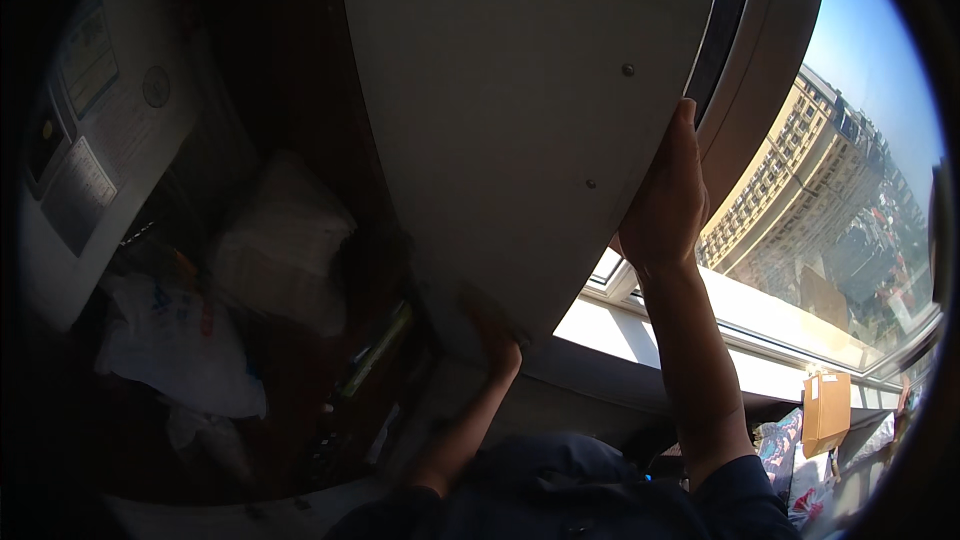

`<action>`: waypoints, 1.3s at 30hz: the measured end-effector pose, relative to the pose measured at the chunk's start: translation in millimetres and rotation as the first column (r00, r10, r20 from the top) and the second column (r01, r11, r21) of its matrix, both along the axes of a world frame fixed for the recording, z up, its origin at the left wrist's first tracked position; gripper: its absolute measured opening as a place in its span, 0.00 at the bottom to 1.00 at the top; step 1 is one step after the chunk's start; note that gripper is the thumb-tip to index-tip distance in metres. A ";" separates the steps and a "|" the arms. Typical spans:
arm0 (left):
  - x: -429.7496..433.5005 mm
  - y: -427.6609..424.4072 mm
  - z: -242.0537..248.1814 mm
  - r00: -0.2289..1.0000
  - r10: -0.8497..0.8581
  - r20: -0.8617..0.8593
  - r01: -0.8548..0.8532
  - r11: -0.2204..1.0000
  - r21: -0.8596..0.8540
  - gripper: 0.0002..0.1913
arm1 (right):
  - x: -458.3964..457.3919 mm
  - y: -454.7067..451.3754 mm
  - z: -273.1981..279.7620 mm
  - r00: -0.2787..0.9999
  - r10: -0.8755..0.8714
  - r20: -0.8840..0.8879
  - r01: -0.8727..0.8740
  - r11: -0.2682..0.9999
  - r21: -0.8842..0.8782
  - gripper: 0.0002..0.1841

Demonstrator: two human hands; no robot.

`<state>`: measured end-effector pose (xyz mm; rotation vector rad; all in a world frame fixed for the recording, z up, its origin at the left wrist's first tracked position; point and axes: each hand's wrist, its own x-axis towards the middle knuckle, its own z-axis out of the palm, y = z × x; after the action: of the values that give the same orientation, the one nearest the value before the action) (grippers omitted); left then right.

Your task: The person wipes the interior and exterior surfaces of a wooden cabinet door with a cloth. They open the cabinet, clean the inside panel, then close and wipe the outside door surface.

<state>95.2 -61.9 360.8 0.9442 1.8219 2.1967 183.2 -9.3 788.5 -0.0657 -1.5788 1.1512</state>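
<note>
A large pale board or panel [517, 127] fills the middle of the view, with a few small screw heads on its face. My right hand [667, 195] is on its right edge, with the thumb pointing up along the edge and the other fingers mostly hidden. Low on the panel, my left hand [499, 337] touches its lower part; the fingers are dim and blurred, so their grip is unclear. A dark strip and a brownish frame [765, 67] run along the panel's right side.
On the right, a window sill [615, 330] lies beneath glass, with a tall building outside. A cardboard box [826, 412] and bags stand at lower right. In the dark left area are a white plastic bag [180, 352], a pale wrapped bundle [285, 247] and a white surface bearing papers [90, 52].
</note>
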 end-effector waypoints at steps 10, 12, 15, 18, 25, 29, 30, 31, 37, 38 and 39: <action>-93.9 25.3 117.9 0.974 0.225 -0.007 -0.225 0.974 0.026 0.32 | -2.7 12.8 -19.2 0.971 -0.236 0.027 0.228 0.957 0.178 0.33; -73.7 17.7 189.3 0.983 0.174 -0.066 -0.171 0.984 0.046 0.32 | -0.6 6.9 -14.3 0.999 -0.049 -0.010 0.049 0.998 -0.033 0.33; -57.4 10.4 263.1 0.826 0.246 -0.507 -0.227 0.969 0.100 0.33 | -10.2 -19.3 -0.3 0.987 -0.162 -0.011 0.156 0.965 -0.210 0.34; -95.4 14.5 296.5 0.812 0.249 -0.528 -0.181 0.967 0.177 0.35 | -3.3 -8.8 -9.2 0.993 0.009 -0.120 -0.031 0.983 -0.182 0.28; -274.4 67.3 201.2 0.939 0.328 0.107 -0.330 0.944 0.003 0.30 | -20.9 -27.4 -10.3 0.986 -0.076 -0.146 0.060 0.991 -0.116 0.30; -240.1 66.4 226.7 0.938 0.345 -0.029 -0.344 0.938 0.037 0.31 | -11.3 -11.2 -28.2 0.969 -0.213 -0.126 0.201 0.974 -0.101 0.31; -238.2 62.5 256.4 0.930 0.355 -0.093 -0.351 0.934 0.061 0.32 | -11.8 -16.0 -26.4 0.967 -0.228 -0.113 0.216 0.971 -0.106 0.31; -242.5 60.5 294.2 0.919 0.360 -0.158 -0.351 0.933 0.084 0.32 | -11.0 -19.0 -25.6 0.971 -0.220 -0.095 0.209 0.972 -0.109 0.30; -289.1 46.7 538.7 0.776 0.366 -0.513 -0.265 0.928 0.262 0.36 | -15.0 -35.8 -21.3 0.964 -0.265 0.018 0.264 0.963 0.055 0.35; -279.9 47.9 571.2 0.768 0.319 -0.555 -0.153 0.933 0.325 0.38 | -14.6 -37.3 -21.6 0.958 -0.285 0.022 0.283 0.956 0.074 0.35; -269.7 44.6 595.3 0.748 0.289 -0.598 -0.055 0.924 0.378 0.39 | -16.0 -40.5 -21.6 0.972 -0.236 0.008 0.236 0.971 0.035 0.35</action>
<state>-174.5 -17.3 956.2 1.8825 1.8473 2.5680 167.2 -49.8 766.9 -0.2326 -1.5542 0.9392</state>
